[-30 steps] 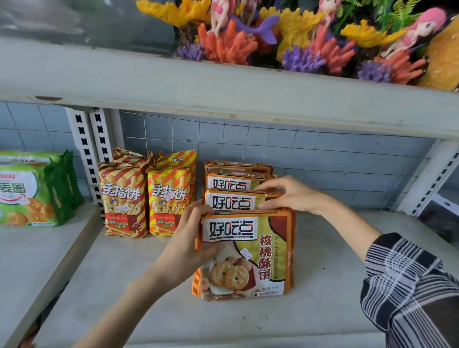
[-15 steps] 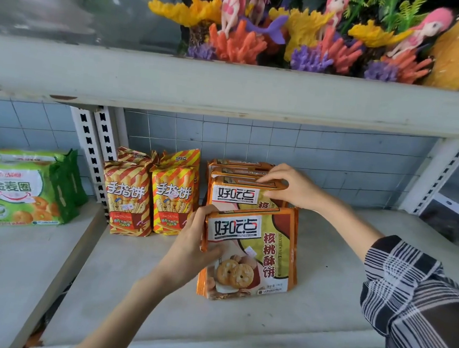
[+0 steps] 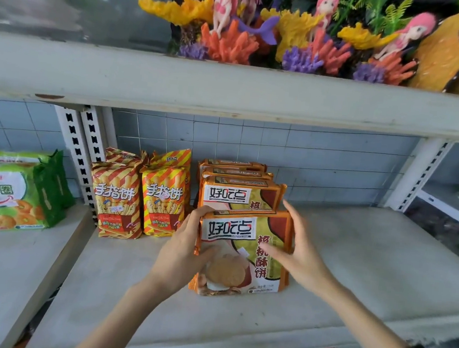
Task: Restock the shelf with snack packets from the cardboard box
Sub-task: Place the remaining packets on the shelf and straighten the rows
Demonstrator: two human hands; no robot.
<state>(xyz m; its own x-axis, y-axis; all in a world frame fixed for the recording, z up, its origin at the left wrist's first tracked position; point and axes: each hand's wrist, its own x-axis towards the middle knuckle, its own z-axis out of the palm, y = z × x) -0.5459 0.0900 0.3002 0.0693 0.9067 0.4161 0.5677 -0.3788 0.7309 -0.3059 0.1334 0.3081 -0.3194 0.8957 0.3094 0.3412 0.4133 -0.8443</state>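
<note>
An orange cookie packet [image 3: 244, 237] stands upright at the front of a row of like packets [image 3: 237, 194] on the white shelf [image 3: 355, 256]. My left hand [image 3: 179, 250] grips its left edge, with fingers curled over the top left corner and the thumb on the front. My right hand [image 3: 302, 253] holds the right edge, with the thumb across the front and the fingers behind. The cardboard box is out of view.
Two striped yellow-red stick-biscuit packets [image 3: 119, 197] stand just left of the row. Green packets [image 3: 2, 194] sit on the neighbouring shelf past the slotted upright [image 3: 85, 146]. The upper shelf board [image 3: 230, 89] carries coral and doll ornaments [image 3: 292, 34]. The shelf to the right of the row is bare.
My right hand came forward off the top of the second packet to the front packet's right edge. The left hand kept its hold on the left edge.
</note>
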